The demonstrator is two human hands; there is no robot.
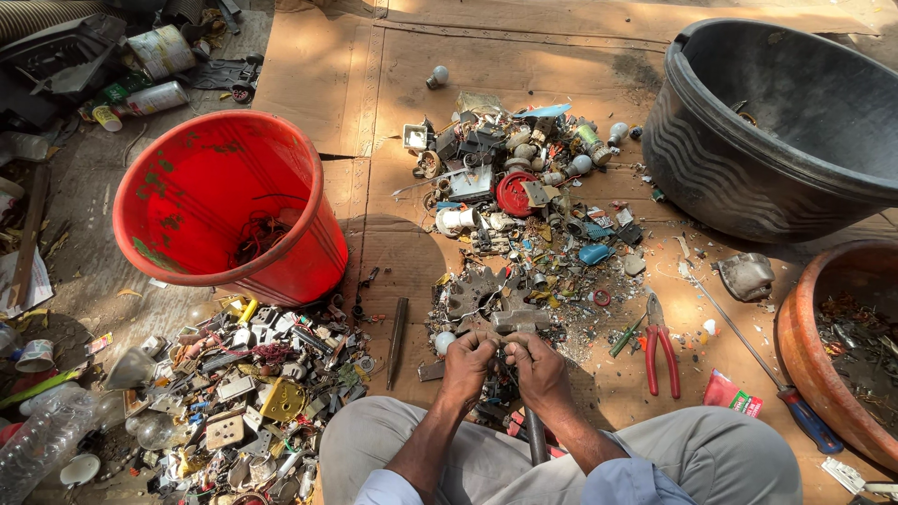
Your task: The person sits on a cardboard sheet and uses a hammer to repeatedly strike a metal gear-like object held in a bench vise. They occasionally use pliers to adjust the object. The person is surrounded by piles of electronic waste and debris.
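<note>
Between both hands (pixel 505 360) — hammer (pixel 524 374), head away.

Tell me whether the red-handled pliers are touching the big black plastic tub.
Apart. The head view shows the red-handled pliers lying on the brown cardboard, with bare cardboard between them and the black plastic tub.

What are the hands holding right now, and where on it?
Both hands, left hand and right hand, pinch a small scrap piece between fingertips; its grip points cannot be told.

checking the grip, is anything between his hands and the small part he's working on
Nothing visible. The left hand and right hand meet directly on the small part, above the hammer; how they grip it is too small to tell.
</note>
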